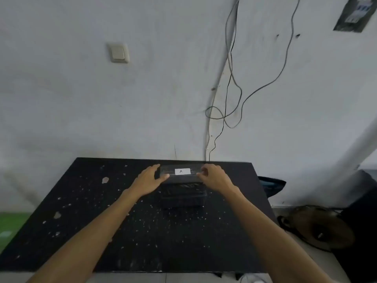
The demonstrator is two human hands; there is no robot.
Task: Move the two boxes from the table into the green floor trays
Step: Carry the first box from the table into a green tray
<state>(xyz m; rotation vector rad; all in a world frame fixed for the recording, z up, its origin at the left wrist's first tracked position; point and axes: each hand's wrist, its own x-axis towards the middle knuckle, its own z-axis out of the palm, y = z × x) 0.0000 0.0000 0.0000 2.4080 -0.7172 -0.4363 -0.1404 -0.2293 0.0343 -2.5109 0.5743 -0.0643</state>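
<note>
Black box (182, 175) with white "A" label (182, 171) sits at 12 o'clock on the speckled black table (85, 211), stacked on a second dark box (183, 196). Left hand (148, 181) and right hand (214, 177) clasp its two ends — fingers curled onto the edges. Green patch (12, 219) at 9 o'clock — blurred.

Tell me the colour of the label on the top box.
White, with a black letter A; the label shows clearly in the head view.
</note>
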